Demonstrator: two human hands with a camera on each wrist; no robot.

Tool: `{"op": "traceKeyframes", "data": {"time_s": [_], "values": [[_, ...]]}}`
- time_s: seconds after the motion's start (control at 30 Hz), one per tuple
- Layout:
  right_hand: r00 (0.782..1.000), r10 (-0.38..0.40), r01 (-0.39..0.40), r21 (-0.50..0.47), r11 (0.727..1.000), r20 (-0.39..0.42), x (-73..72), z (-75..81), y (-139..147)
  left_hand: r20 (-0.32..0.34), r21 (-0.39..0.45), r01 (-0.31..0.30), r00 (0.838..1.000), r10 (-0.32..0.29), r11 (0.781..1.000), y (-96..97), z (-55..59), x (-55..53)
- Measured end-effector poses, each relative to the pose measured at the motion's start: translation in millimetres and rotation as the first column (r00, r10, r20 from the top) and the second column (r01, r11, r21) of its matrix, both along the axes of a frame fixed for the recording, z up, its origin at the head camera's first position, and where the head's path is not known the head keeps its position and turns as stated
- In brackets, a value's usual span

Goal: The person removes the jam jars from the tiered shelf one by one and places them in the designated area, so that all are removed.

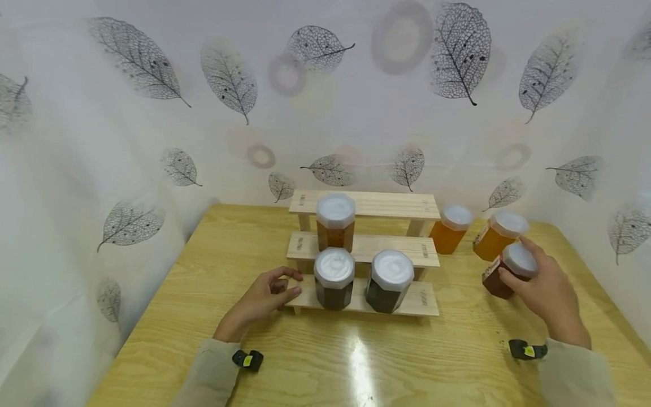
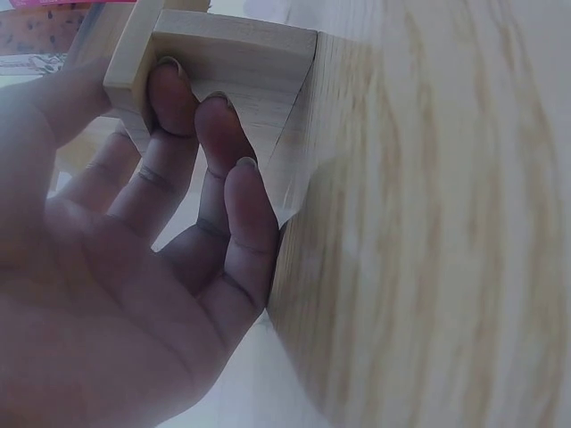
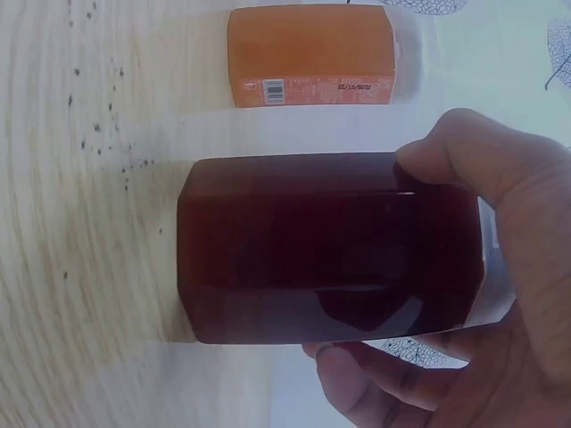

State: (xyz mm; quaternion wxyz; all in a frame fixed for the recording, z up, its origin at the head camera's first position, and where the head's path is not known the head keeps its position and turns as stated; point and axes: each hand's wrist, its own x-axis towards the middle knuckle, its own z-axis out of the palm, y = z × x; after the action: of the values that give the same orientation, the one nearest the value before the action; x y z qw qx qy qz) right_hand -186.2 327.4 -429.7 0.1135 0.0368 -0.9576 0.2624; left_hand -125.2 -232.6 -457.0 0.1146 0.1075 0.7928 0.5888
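At the right, my right hand [image 1: 551, 288] grips a dark red jar [image 3: 330, 250] with a whitish lid, thumb on one side and fingers on the other. The jar is near the table's surface; I cannot tell whether it touches. My left hand [image 1: 261, 299] holds the left end of the lowest board of a three-step wooden rack [image 2: 232, 45], its fingers curled at the board's edge. On the rack stand an amber-brown jar [image 1: 335, 223] on the middle step and two dark jars, one at left [image 1: 334, 282] and one at right [image 1: 389, 282], on the lowest step.
Two orange jars stand right of the rack, one close beside it [image 1: 450, 232] and another [image 1: 498, 237] just behind the held jar. A leaf-patterned white sheet [image 1: 325, 130] hangs behind and at both sides of the wooden table [image 1: 305, 362].
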Motion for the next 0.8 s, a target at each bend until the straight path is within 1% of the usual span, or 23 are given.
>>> {"op": "traceKeyframes", "data": {"time_s": [0.27, 0.47, 0.8], "values": [[0.999, 0.004, -0.003, -0.028, 1.0, 0.039, -8.1, 4.3, -0.1, 0.007, 0.005, 0.0, 1.0, 0.0, 1.0, -0.4, -2.0, 0.8], [0.999, -0.011, 0.013, -0.037, 0.999, 0.046, -7.6, 0.2, 0.0, 0.015, -0.001, -0.002, 1.0, 0.002, 1.0, -0.7, -1.5, 2.0], [0.999, -0.004, 0.006, -0.038, 0.999, 0.038, -7.5, -1.8, 1.9, 0.004, -0.015, 0.004, 1.0, -0.004, 1.0, -0.7, -1.2, -0.6]]}}
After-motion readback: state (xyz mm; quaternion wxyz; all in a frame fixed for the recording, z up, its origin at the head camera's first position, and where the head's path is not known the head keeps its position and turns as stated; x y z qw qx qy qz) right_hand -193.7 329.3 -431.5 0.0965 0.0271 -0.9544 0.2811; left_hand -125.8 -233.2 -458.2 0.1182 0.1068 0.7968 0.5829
